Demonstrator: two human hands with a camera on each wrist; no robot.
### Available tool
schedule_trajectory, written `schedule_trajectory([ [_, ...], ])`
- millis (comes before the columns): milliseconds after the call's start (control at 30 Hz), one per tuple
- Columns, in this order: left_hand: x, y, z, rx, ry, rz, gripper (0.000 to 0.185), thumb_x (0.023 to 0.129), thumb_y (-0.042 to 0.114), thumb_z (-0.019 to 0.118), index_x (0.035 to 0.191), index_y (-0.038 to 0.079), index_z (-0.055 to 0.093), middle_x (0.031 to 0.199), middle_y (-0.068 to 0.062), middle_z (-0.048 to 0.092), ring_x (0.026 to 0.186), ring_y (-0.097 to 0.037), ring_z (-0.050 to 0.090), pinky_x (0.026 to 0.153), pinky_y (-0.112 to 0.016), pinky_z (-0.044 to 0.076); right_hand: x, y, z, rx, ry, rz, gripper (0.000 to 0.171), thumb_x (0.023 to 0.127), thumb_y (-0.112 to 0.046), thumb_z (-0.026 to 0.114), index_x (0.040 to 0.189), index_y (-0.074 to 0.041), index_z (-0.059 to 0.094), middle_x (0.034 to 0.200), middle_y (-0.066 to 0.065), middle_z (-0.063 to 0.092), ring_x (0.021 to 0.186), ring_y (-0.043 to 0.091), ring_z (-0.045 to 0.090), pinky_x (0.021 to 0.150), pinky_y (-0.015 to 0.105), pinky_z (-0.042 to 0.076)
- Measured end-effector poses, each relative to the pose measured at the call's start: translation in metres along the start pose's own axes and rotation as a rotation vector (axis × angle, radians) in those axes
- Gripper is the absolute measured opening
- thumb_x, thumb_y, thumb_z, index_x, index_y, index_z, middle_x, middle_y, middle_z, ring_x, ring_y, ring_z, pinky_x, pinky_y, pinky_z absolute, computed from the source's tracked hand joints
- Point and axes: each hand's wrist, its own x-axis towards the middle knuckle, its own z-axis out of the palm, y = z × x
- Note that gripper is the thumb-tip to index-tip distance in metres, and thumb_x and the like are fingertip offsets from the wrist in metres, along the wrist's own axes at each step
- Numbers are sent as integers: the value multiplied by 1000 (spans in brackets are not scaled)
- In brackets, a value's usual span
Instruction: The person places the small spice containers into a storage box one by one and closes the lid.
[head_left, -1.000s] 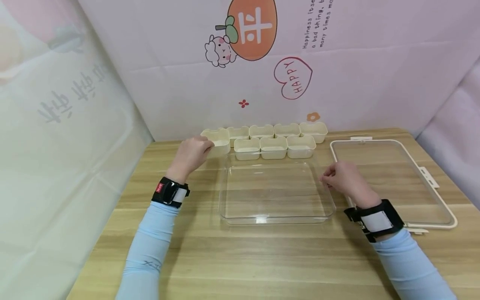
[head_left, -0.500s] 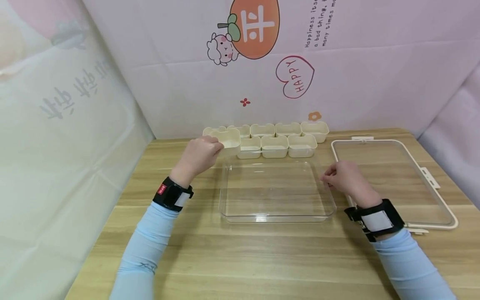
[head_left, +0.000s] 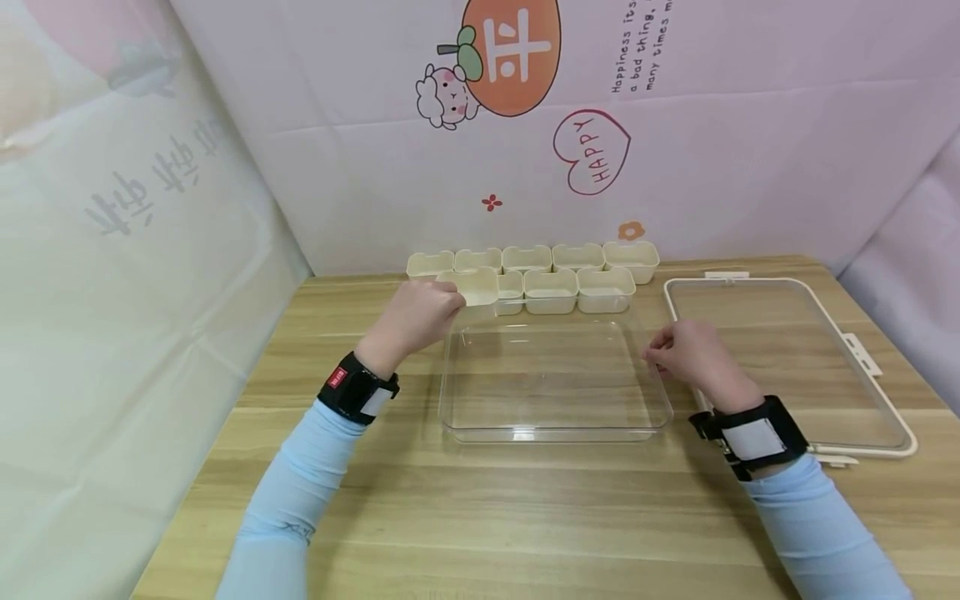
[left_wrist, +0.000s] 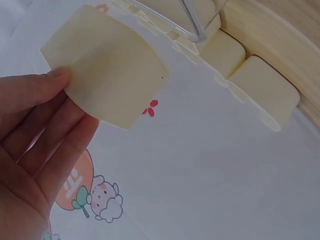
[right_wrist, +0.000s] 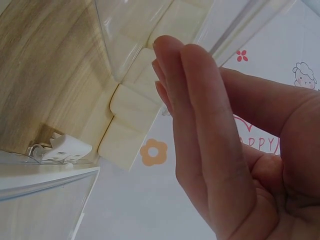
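My left hand (head_left: 420,317) pinches a small cream plastic bin (head_left: 478,287) by its left side, thumb on one face and fingers on the other. The bin is raised near the far left corner of a clear shallow rectangular box (head_left: 555,436), overlapping the small bins behind it. In the left wrist view the smooth base side of the held bin (left_wrist: 107,70) shows. At the clear box's right side, my right hand (head_left: 693,354) pinches its rim; in the right wrist view the clear rim (right_wrist: 245,30) runs between thumb and fingertips.
Several matching cream bins (head_left: 551,300) stand in two rows against the printed cloth backdrop (head_left: 375,183). A clear lid with a cream frame (head_left: 905,437) and side clips lies on the wooden table (head_left: 525,525) at the right, partly under my right hand.
My left hand has carried the cream bin to the right, from the left end of the rows to near the clear box's far left corner. The right hand stays at the box rim.
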Motion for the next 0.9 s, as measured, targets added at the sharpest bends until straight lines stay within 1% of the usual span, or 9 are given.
schedule_trajectory([
  [100,4,3,1,-6,-22,14,33,81,-7,50,54,12,44,55,5,26,51,-9,23,48,-21,19,0,0,0,-7,1,1,23,87,-14,65,90,9,67,75,14,69,64,22,68,53,27,46],
  [200,7,7,1,-16,-51,23,36,80,-7,49,54,14,38,57,5,23,52,-9,21,49,-21,18,0,1,0,-12,4,2,23,87,-15,65,90,8,68,74,13,69,64,22,67,53,27,45],
  [400,15,13,-1,-59,-125,19,35,79,-9,48,55,14,35,59,4,22,55,-10,22,51,-21,18,2,3,-1,-11,2,1,22,87,-15,64,89,7,68,72,10,68,65,22,66,53,27,45],
  [567,20,17,1,-68,-184,18,37,78,-10,46,56,16,31,60,4,20,56,-10,20,51,-21,18,2,3,-1,-5,-5,7,21,87,-14,64,89,6,68,70,8,68,64,20,66,53,27,45],
  [767,23,19,5,-84,-221,11,38,77,-11,46,56,16,30,60,4,20,55,-10,19,51,-21,19,3,3,-1,-2,-13,16,21,88,-14,63,91,6,68,73,10,69,64,20,66,53,27,45],
  [900,26,22,6,-108,-238,-3,38,77,-10,45,56,16,27,60,4,17,55,-10,17,51,-22,17,3,3,-2,-11,-15,10,22,88,-15,63,91,6,69,74,10,69,64,19,66,53,28,45],
])
